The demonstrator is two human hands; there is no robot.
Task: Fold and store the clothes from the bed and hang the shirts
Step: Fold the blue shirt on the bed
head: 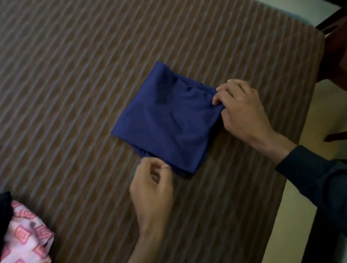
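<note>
So there's a blue cloth [168, 119] folded into a rough square, lying flat on the bed [63, 67], a bit right of the middle of the brown striped cover and turned diagonally, like a diamond.

The right hand [240, 109] comes in from the right side, dark sleeve [305, 170] pushed down to the wrist, arm angled up and to the left. It sits at the cloth's right corner with the fingers curled in and the thumb tucked against them, pinching a bit of the blue fabric there. You can see the cloth bunch into small wrinkles right where it's gripped.

The left hand [151, 185] reaches up from the bottom of the view with a bare forearm, back of the hand facing the camera. Its fingers are curled and the thumb meets the fingertips right at the cloth's lower edge. It looks like it's pinching that edge, but the frame is blurry there, so I can't tell for sure whether it has fabric or is just touching it.

Down in the lower left corner there's a pink patterned garment [25, 242] crumpled up, with something dark [1, 219] lying next to it, well apart from the blue cloth. A wooden chair [340, 46] stands just past the bed's right edge.
</note>
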